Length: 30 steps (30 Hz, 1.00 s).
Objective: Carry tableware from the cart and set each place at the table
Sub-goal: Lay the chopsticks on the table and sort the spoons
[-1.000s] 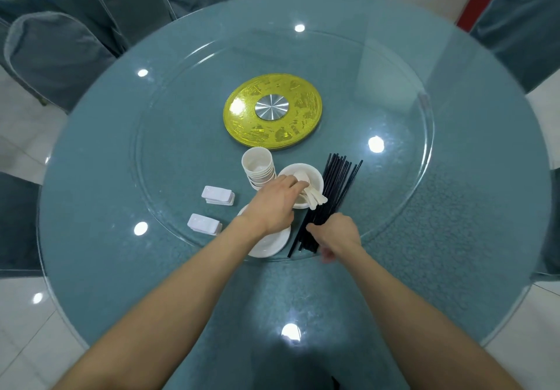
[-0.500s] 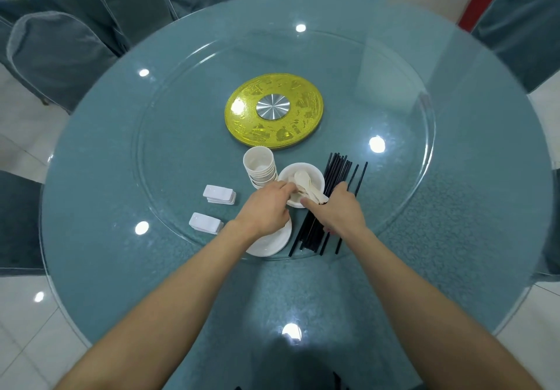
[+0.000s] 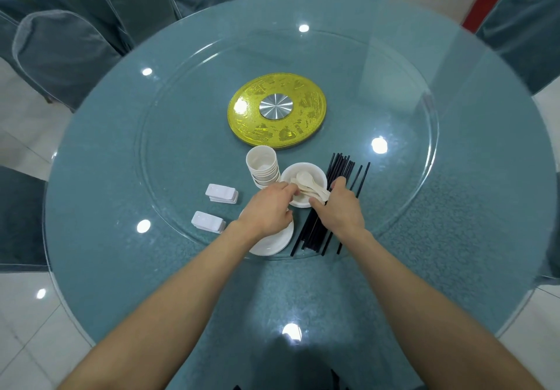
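Note:
A white bowl [image 3: 315, 173] holding several white spoons [image 3: 304, 177] stands on the glass turntable [image 3: 181, 147]. My left hand [image 3: 266, 211] curls its fingers over the bowl's near-left rim. My right hand [image 3: 341, 209] closes thumb and fingers round the spoon handles that stick out over the near-right rim. Under and beside my right hand lies a bundle of black chopsticks [image 3: 342, 168]. A stack of white cups [image 3: 262, 165] stands left of the bowl. My left wrist partly hides a stack of white plates [image 3: 272, 244].
Two small stacks of white rectangular rests [image 3: 221, 193] [image 3: 208, 221] lie left of the plates. A gold disc [image 3: 276, 110] marks the turntable's centre. Covered chairs [image 3: 60, 53] ring the round teal table [image 3: 454, 238].
My right hand left the chopsticks' near ends and moved up to the spoon handles at the bowl. Two chopsticks now lie apart to the right. My left hand stayed at the bowl.

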{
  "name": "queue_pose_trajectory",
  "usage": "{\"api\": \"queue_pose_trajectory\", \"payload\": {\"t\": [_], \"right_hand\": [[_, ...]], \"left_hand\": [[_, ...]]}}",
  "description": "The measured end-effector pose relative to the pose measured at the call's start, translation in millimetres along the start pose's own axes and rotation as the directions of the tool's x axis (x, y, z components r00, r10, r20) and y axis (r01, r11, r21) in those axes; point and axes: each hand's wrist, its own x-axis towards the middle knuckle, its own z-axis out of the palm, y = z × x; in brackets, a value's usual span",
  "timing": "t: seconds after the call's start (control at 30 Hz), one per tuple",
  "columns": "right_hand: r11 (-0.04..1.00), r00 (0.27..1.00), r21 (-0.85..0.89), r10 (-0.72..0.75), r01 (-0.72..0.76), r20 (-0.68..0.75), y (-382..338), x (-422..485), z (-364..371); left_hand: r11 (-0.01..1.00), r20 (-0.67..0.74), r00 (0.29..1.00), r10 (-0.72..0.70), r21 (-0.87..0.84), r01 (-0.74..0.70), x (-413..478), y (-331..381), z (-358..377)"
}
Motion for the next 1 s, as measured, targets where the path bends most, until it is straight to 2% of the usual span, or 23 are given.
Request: {"api": "queue_pose_trajectory", "payload": {"t": [0.3, 0.53, 0.73, 1.0], "right_hand": [[0.990, 0.999, 0.135, -0.031, 0.032, -0.007, 1, 0, 2], [0.937, 0.994, 0.331, 0.106, -0.114, 0.040, 4, 4, 9], [0.808, 0.942, 0.486, 0.262, -0.332, 0.208, -6, 4, -3], [0.614, 0.866, 0.612, 0.319, -0.499, 0.385, -6, 4, -1]], "left_hand": [[1.000, -0.003, 1.000, -0.004, -0.013, 0.004, -4, -4, 1], [1.000, -0.006, 1.000, -0.002, -0.025, 0.002, -5, -5, 2], [1.000, -0.012, 1.000, -0.005, -0.024, 0.005, -6, -6, 1], [1.000, -0.010, 1.000, -0.014, 0.002, 0.014, -6, -11, -2]]}}
